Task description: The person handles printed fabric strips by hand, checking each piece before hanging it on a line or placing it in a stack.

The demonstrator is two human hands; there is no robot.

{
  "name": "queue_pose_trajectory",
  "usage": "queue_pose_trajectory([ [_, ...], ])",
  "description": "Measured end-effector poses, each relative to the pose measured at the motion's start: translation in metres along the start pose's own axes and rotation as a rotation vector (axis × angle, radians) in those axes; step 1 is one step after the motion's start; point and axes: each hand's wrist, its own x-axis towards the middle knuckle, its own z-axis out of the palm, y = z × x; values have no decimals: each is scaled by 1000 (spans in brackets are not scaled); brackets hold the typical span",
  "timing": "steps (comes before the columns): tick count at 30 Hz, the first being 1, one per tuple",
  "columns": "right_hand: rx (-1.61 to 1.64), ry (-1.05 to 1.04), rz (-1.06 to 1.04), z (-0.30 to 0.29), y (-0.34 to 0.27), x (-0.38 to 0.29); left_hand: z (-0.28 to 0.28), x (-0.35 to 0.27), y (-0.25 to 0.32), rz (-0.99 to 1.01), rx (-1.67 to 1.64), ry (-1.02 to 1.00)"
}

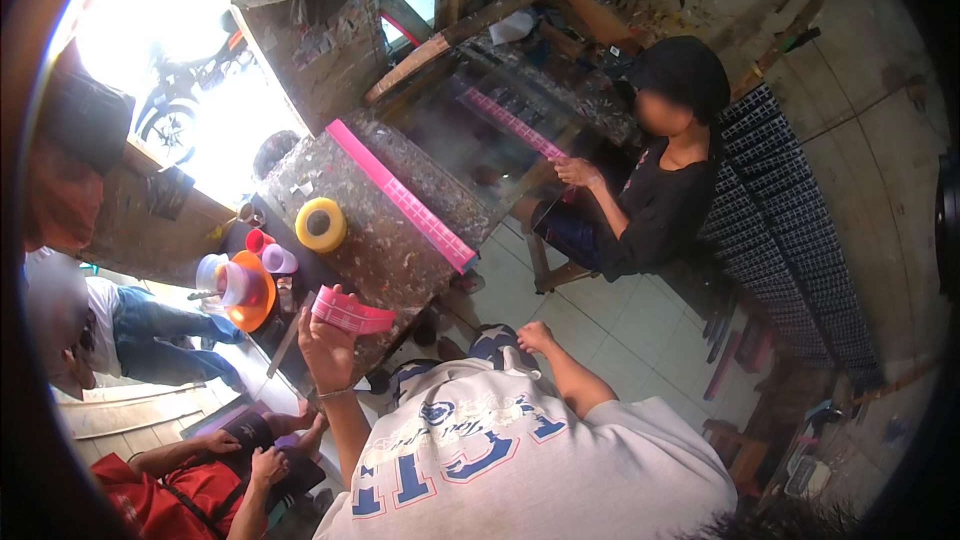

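My left hand (pixel 328 355) is raised at the near left corner of the worktable. Its fingers and thumb hold a curled pink strip (pixel 354 313) with white printed marks. My right hand (pixel 534 337) rests near my knee with its fingers curled in, and I see nothing in it. Across the paint-stained worktable (pixel 375 255) lies a long pink strip (pixel 400 196), with white grid-like marks along its nearer half. A roll of yellow tape (pixel 337 231) lies flat to the left of that strip.
Cups, including a red one (pixel 259 241) and a lilac one (pixel 280 259), stand by an orange dish (pixel 259 292). At right, a seated co-worker (pixel 660 202) holds another pink strip (pixel 517 124). A person in red (pixel 180 495) sits lower left; patterned dark sheets (pixel 780 240) hang at right.
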Motion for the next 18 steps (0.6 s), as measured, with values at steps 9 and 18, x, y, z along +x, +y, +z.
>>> queue_pose_trajectory([
  [9,-14,-63,-106,-32,-8,23,26,-7,-24,-1,-16,19],
  [18,149,-551,-891,-38,-212,-130,85,-5,-82,-161,143,-41],
])
